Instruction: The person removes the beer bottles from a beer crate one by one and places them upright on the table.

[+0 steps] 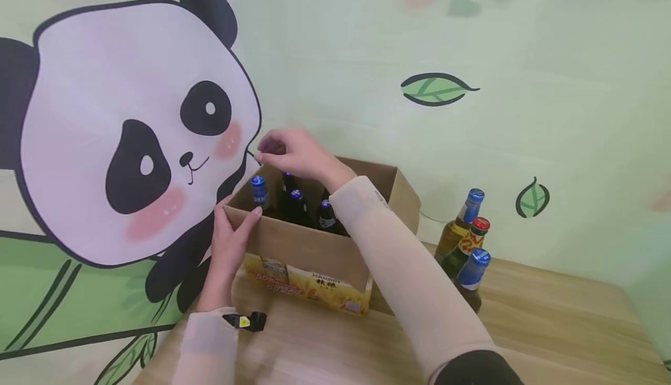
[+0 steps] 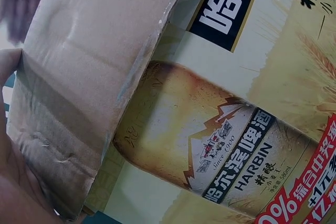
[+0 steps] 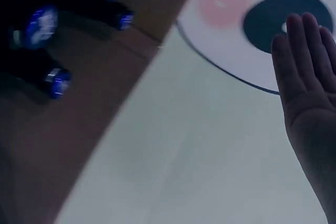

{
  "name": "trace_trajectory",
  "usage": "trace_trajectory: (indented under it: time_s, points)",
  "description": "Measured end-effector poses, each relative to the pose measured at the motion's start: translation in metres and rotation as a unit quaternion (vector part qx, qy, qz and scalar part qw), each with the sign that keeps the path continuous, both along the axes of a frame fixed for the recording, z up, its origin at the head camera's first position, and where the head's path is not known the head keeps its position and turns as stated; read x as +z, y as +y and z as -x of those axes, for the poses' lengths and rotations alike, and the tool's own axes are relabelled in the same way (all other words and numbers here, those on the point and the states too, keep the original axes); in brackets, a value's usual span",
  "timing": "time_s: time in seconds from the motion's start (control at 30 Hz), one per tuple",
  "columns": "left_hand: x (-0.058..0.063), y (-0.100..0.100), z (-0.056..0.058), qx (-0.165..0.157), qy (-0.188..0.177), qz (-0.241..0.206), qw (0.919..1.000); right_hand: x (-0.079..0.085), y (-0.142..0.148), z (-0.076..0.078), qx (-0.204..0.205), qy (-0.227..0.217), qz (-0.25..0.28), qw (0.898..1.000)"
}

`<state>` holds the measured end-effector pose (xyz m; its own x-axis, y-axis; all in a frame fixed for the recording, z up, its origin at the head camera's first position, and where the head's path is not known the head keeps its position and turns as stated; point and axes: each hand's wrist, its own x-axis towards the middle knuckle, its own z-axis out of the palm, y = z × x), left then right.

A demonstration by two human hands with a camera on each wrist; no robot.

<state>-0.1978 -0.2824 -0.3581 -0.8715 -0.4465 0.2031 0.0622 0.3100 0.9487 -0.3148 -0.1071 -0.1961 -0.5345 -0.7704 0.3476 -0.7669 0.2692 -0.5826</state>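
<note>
An open-topped cardboard beer box (image 1: 309, 251) stands on the table with its front flap (image 2: 89, 61) raised. My left hand (image 1: 229, 248) grips that flap at the box's front left corner, thumb over the top edge. Inside are several dark beer bottles (image 1: 297, 207) with blue caps, one of them with a blue-wrapped neck (image 1: 258, 190). Over the back left rim hovers my right hand (image 1: 299, 151), holding nothing. Its fingers (image 3: 299, 51) look extended in the right wrist view, beside the bottle caps (image 3: 59, 82). The lower parts of the boxed bottles are hidden by the cardboard.
Three more bottles stand close together right of the box: a blue-topped amber one (image 1: 456, 230), a red-capped green one (image 1: 474, 235) and a blue-topped one (image 1: 474, 268) in front. A wall (image 1: 524, 123) with a panda picture (image 1: 131, 82) rises behind the wooden table (image 1: 566, 327).
</note>
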Motion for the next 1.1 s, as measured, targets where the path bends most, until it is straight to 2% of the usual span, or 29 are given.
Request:
trace_trajectory:
  time_s: [0.1,0.2,0.33,0.43,0.53,0.73,0.9,1.1]
  points:
    - [-0.006,0.006,0.001,0.001,-0.005,0.004,1.0,-0.025,-0.005,0.017,0.005,-0.036,-0.042,0.998]
    - [-0.009,0.011,0.001,0.0,-0.007,0.004,1.0,-0.047,-0.01,0.027,0.018,-0.073,-0.078,0.994]
    - [-0.005,0.013,0.003,-0.006,-0.012,0.012,0.9998,-0.063,-0.013,0.032,0.029,-0.113,-0.103,0.988]
    - [-0.001,0.01,0.003,-0.009,-0.019,0.028,0.9994,-0.068,-0.014,0.035,0.036,-0.143,-0.098,0.984]
    - [0.0,0.004,0.002,-0.019,-0.018,0.042,0.9988,-0.071,-0.018,0.037,0.051,-0.15,-0.095,0.983]
    - [-0.001,0.001,0.002,-0.044,-0.017,0.051,0.9976,-0.076,-0.018,0.039,0.065,-0.145,-0.119,0.98]
    - [-0.001,-0.001,0.001,-0.036,-0.013,0.047,0.9982,-0.076,-0.02,0.04,0.088,-0.127,-0.122,0.98]
    - [-0.001,-0.007,-0.001,-0.03,-0.018,0.046,0.9983,-0.075,-0.027,0.037,0.098,-0.107,-0.1,0.984]
